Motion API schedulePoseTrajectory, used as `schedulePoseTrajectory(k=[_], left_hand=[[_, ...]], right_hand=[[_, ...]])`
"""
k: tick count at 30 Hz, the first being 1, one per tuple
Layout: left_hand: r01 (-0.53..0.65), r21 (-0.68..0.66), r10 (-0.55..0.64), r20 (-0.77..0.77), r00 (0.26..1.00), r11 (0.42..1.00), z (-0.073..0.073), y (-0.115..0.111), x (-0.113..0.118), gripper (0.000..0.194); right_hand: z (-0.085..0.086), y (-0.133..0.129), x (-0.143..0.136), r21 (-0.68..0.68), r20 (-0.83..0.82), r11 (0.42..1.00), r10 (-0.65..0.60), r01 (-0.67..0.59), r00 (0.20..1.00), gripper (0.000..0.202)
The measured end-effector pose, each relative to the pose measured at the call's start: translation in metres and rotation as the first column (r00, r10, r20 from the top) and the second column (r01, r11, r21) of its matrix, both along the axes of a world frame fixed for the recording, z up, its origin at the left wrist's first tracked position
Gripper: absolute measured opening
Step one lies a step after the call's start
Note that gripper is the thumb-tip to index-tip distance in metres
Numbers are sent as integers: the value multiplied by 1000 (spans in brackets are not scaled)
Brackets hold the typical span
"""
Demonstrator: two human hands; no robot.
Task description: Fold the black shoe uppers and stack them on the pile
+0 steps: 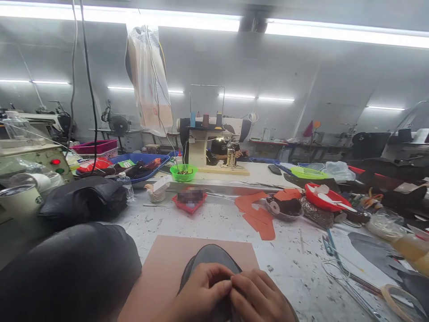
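A dark, rounded leather piece (214, 256), shaped like the toe of a shoe upper, lies on a pink board (164, 255) at the front of the table. Over its near part, my left hand (209, 286) is closed in a pinch, thumb against forefinger. My right hand (256, 293) is closed too, its fingertips meeting the left ones at the leather's middle. The exact spot they grip is covered by the fingers. Left of the board rises a large pile of black leather (70, 268).
Orange cut pieces (258, 214) and a red basket (190, 205) lie beyond the board. A sewing machine (197, 152) stands behind, with a person beyond it. Scissors (326, 246) and a tape roll (402, 302) lie right; a water bottle (125, 185) is left.
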State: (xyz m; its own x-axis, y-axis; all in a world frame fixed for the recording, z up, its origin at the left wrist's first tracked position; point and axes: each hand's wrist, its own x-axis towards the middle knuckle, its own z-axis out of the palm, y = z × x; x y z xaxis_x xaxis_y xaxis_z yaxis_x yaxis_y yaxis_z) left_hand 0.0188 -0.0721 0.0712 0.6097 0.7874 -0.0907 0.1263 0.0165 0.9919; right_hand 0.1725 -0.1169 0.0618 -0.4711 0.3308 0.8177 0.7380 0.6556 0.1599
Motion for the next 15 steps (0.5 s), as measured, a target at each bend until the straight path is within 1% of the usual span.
schedulePoseTrajectory(k=[1, 3, 7, 10, 13, 15], left_hand=[[-12, -18, 12, 21, 1000, 1000, 0, -1, 2, 25], [-55, -33, 55, 14, 998, 998, 0, -3, 6, 25], [-138, 43, 141, -81, 987, 989, -3, -4, 6, 24], [-168, 32, 169, -65, 983, 985, -5, -3, 4, 25], [-142, -55, 143, 12, 990, 988, -3, -3, 4, 21], [-130, -81, 133, 32, 991, 988, -1, -3, 5, 17]], right_hand=[[-3, 1, -2, -11, -6, 1000, -4, 4, 1000, 28], [-10, 3, -5, -5, -46, 1000, -20, 20, 999, 30], [-21, 3, -9, 92, -164, 995, -23, 38, 986, 29], [-18, 1, -9, 63, -189, 998, -12, 25, 982, 25], [-11, -1, -9, 23, -141, 999, -40, 44, 989, 21], [-8, -2, -9, 12, -131, 999, -46, 48, 990, 19]])
